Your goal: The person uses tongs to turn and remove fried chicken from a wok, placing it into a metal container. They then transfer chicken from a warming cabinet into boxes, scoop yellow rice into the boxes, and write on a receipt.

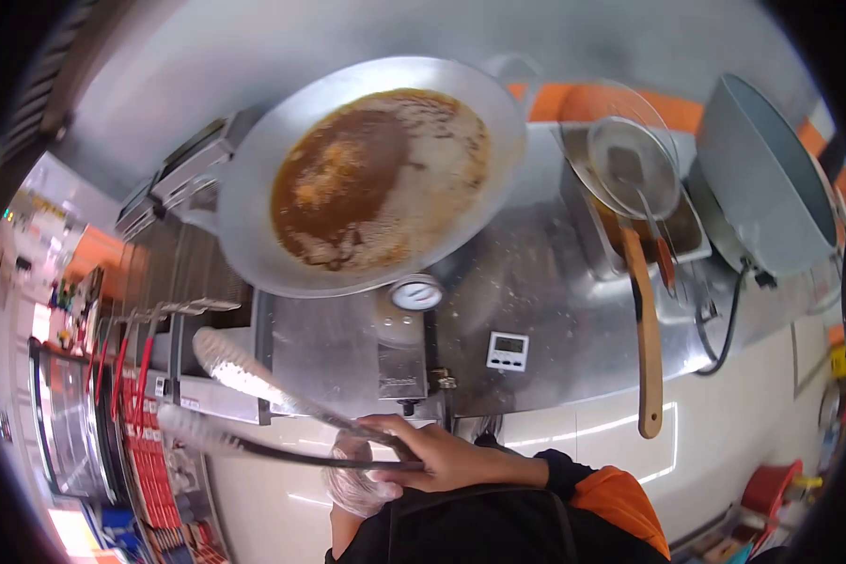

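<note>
My right hand (465, 461) grips a pair of metal tongs (287, 404) near the hinge end. The tongs' arms are spread and point left, with nothing between the tips. My left hand (352, 479), in a clear plastic glove, is close behind the tongs' arms, which partly hide it. Its fingers do not show well enough to tell their pose or whether they touch the tongs. Ahead of both hands is a large metal wok (244, 256) of brown oil (348, 202), with pale foam and an orange-brown patch of bits on the surface. A round dial thermometer (416, 293) is at its near rim.
A small white digital timer (508, 352) lies on the steel counter (536, 282). To the right, mesh strainers (634, 164), one with a long wooden handle (646, 329) over the edge, rest on a metal pan. A grey metal vessel (771, 179) stands beyond. Red handles (144, 376) stick out at left.
</note>
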`<state>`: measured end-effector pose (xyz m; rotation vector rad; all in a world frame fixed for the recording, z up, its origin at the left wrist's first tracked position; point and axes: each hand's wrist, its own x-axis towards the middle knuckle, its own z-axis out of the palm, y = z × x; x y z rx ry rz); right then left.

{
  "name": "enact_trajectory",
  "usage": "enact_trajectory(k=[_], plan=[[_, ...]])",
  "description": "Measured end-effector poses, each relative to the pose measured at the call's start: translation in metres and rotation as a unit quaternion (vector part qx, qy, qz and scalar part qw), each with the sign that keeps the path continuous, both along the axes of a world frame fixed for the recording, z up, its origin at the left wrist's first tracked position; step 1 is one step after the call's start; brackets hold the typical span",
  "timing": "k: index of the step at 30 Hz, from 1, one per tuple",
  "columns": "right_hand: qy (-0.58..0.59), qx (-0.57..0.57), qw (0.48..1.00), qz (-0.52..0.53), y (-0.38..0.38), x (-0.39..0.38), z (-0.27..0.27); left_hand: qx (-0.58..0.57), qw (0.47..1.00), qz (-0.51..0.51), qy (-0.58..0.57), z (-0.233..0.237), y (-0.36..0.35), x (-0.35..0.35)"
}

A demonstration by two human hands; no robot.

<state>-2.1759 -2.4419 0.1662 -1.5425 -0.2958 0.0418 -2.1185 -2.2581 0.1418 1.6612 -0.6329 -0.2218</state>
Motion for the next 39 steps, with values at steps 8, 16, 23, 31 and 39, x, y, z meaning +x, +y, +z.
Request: enact_trajectory(k=[8,16,23,31,39], plan=[[0.073,-0.259,0.879,-0.394,-0.060,-0.017,0.139,-0.007,0.996,0.069,-0.058,0.019,0.041,0.018],[-0.153,-0.852,0.427,-0.261,-0.116,0.128,0.172,-0.043,0.991,0.105,-0.075,0.001,0.104,0.066],[-0.164,-0.882,0.391,-0.204,-0.094,0.206,0.134,0.005,0.979,0.198,-0.040,-0.002,0.147,0.088],[-0.152,-0.889,0.378,-0.207,-0.097,0.252,0.114,0.016,0.973,0.229,-0.007,-0.006,0.168,0.105],[-0.056,-0.842,0.513,-0.157,-0.112,0.248,0.145,0.036,0.975,0.219,0.021,0.002,0.164,0.107]])
